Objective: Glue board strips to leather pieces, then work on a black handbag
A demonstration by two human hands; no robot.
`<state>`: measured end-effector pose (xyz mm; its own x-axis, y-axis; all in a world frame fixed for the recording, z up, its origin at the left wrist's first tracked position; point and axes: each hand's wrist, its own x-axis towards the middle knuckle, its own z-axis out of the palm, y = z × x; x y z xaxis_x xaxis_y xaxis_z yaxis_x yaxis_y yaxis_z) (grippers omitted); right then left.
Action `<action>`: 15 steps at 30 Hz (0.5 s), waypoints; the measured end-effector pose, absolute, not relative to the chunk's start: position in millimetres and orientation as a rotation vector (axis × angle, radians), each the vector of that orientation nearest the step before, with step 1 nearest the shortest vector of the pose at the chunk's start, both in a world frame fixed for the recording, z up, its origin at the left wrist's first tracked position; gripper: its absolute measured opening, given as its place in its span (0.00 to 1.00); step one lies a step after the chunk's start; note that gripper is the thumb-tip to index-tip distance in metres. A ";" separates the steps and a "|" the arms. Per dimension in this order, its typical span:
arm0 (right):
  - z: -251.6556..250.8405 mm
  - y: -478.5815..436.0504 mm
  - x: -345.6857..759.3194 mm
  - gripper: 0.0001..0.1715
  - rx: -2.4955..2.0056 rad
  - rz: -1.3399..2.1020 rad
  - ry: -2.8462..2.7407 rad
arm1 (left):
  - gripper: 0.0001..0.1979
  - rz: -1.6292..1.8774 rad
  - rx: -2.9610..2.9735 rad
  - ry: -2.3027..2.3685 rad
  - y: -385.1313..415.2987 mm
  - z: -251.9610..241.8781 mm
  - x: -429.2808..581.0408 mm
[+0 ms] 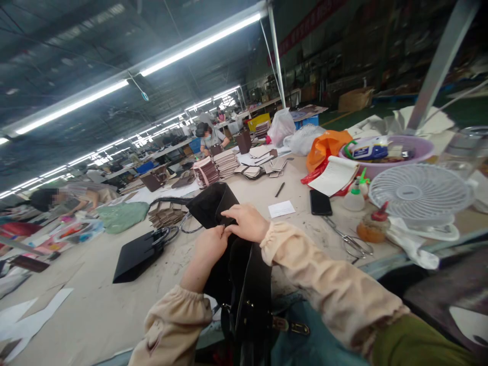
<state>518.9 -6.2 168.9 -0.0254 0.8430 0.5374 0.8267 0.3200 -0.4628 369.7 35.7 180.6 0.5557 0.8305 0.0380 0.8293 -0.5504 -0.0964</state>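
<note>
A black leather-like bag (pixel 257 279) stands in front of me, its mouth open and metal fittings showing low on its side. My left hand (pixel 208 247) is closed on an edge of the black material near the middle. Close against it, my right hand (pixel 247 222) also pinches the black material, with the index finger stretched forward along the panel. The two hands touch at the fingertips. A raised black flap or panel (pixel 208 206) rises beyond them. What exactly lies between the fingers is hidden.
Left lies another black bag (pixel 137 255); behind it are stacked brown pieces (pixel 166 214) and a green bag (pixel 124 216). Right are a phone (pixel 321 202), scissors (pixel 354 245), a glue bottle (pixel 354 199), an orange-brown jar (pixel 372 227) and a fan (pixel 419 192). Co-workers sit farther back.
</note>
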 end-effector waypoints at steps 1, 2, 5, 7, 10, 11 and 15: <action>167.4 -15.7 520.4 0.24 -1.418 0.034 -1.715 | 0.21 0.005 -2.656 -1.452 36.7 177.6 372.1; 165.5 -27.6 521.0 0.27 -1.366 0.032 -1.592 | 0.21 -0.004 -2.635 -1.473 37.6 175.0 373.8; 156.8 -76.2 513.4 0.28 -1.325 0.042 -1.292 | 0.18 -0.006 -2.604 -1.523 40.3 169.8 375.8; 146.8 -114.1 499.1 0.30 -1.353 0.089 -1.253 | 0.18 -0.013 -2.602 -1.539 41.7 168.8 375.7; 122.1 -165.0 467.9 0.35 -1.402 0.127 -1.355 | 0.18 -0.031 -2.610 -1.554 41.8 170.1 374.8; 111.2 -177.7 456.3 0.37 -1.408 0.119 -1.427 | 0.18 -0.033 -2.614 -1.557 41.3 171.0 374.3; 62.6 -200.4 411.5 0.37 -1.285 -0.149 -1.708 | 0.19 -0.061 -2.655 -1.526 38.9 174.7 372.4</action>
<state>411.5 -200.4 62.6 0.0130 0.6781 0.7348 0.7954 0.4384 -0.4186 372.4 38.9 174.7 0.5035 0.8609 0.0734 0.8640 -0.5012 -0.0484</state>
